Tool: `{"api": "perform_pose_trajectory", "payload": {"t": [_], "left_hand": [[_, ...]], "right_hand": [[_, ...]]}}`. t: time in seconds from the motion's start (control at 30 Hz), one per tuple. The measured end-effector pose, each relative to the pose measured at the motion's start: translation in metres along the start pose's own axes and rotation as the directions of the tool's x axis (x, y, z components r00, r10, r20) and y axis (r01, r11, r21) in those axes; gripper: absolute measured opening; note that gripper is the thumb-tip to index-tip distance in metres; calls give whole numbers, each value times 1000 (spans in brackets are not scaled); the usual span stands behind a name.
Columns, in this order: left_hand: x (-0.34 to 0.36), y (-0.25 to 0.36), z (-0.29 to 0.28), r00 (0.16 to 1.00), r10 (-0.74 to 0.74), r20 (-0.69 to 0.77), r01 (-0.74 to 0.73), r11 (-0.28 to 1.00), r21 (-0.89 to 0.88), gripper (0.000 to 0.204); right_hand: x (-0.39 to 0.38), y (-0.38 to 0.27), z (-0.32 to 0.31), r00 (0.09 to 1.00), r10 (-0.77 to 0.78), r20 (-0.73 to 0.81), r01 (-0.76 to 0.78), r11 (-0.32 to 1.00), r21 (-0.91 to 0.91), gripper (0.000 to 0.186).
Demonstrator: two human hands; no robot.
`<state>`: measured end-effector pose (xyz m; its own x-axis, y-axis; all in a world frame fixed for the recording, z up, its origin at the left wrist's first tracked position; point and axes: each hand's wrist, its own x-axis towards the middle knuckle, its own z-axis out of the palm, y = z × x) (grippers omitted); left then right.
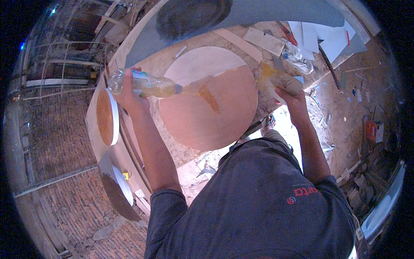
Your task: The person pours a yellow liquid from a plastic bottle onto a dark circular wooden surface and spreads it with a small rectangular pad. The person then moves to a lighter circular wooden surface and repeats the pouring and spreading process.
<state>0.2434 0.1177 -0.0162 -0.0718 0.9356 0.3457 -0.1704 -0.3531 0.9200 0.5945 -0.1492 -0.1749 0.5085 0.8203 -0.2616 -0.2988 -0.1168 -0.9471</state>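
My left hand point(130, 96) is closed around a clear plastic bottle point(153, 86) holding yellowish liquid. The bottle lies nearly level, its blue-tipped neck pointing right over a round wooden board point(224, 123). From the tip, a thin yellowish streak reaches toward an orange-brown smear of liquid point(209, 98) on the board. Most of the board's face looks pinkish brown; its far part is paler. My right hand point(293, 100) grips a thin flat piece point(278, 80), stained yellow toward its far end, just off the board's right edge. Its material I cannot make out.
Beyond the board lies a grey sheet with a dark patch point(194, 17). Offcuts point(265, 41) and a crumpled white cloth or plastic point(297, 60) sit at the back right. Left stands a brown-topped disc point(107, 116) with white edge, and a yellow tape measure point(126, 175).
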Motion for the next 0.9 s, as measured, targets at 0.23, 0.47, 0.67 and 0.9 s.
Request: {"api": "perform_pose_trajectory", "payload": {"t": [0.23,0.47,0.67,0.9], "left_hand": [[10,71,-2,1000,1,-30,-1,1000,-28,47],[15,156,-5,999,14,-51,-17,998,-64,50],[24,195,-22,996,62,-62,-62,998,-3,54],[28,201,-32,996,54,-76,-56,998,-23,52]], "right_hand": [[2,-7,1,987,-135,86,140,988,-64,47],[-1,-10,9,998,-27,51,28,999,-18,44],[-2,-10,12,998,5,63,-5,1000,-5,42],[-7,-13,15,998,-24,60,24,1000,7,41]]}}
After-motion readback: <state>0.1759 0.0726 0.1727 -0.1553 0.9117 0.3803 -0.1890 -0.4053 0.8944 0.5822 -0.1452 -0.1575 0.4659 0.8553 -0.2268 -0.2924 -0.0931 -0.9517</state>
